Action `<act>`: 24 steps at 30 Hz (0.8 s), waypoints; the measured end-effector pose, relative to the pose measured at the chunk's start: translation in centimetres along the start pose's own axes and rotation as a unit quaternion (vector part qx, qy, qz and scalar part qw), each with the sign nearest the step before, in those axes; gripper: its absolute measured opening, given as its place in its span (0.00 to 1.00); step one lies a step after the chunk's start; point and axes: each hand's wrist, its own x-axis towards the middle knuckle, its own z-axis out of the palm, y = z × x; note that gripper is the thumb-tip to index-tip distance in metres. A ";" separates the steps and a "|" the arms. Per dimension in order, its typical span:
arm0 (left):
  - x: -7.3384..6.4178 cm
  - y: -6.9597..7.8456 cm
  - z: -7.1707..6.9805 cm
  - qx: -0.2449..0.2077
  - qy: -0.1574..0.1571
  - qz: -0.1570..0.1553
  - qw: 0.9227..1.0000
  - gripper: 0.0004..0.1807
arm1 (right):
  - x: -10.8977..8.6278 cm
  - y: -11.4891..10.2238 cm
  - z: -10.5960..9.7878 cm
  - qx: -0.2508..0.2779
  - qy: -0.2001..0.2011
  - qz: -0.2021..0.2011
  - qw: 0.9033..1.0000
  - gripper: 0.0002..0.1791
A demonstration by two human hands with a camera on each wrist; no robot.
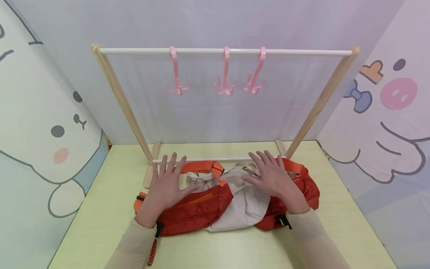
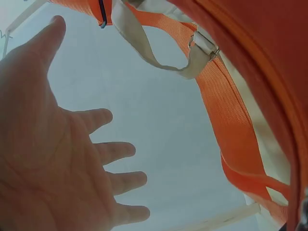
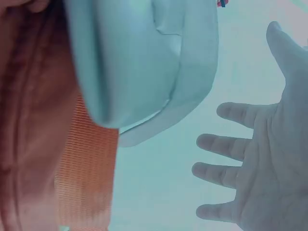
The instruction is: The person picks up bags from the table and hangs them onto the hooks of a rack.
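Note:
In the head view, my left hand (image 1: 168,188) is spread above a red waist bag (image 1: 198,209) with an orange zip and strap, on the left. My right hand (image 1: 273,177) hovers, fingers apart, over the right side, between a cream cloth bag (image 1: 246,205) and a second red bag (image 1: 310,190). The cream bag lies in the middle, between the red ones. In the left wrist view, the left palm (image 2: 53,159) holds nothing, with an orange strap (image 2: 226,115) beyond the fingertips. The right palm (image 3: 274,159) is likewise bare beside pale fabric (image 3: 139,62) in the right wrist view.
Behind the bags stands a wooden rack with a white top rail (image 1: 208,50). From it hang three pink hooks, the left hook (image 1: 176,71), middle hook (image 1: 226,71) and right hook (image 1: 256,71). The pale yellow table (image 1: 100,209) has cartoon-printed cloth around it.

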 end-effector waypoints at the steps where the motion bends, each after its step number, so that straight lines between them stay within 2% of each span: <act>1: 0.1 -0.1 0.0 -0.002 -0.001 -0.001 1.000 0.62 | 0.1 -0.1 -0.1 0.003 -0.001 -0.001 1.000 0.57; 13: 0.7 -1.0 -0.3 -0.016 -0.015 -0.004 1.000 0.60 | 1.9 -1.7 -0.9 0.014 -0.025 -0.020 0.999 0.55; 24: 1.7 -1.7 -1.3 -0.004 -0.028 -0.002 1.000 0.53 | 4.1 -3.4 -1.1 -0.013 -0.030 -0.033 0.999 0.52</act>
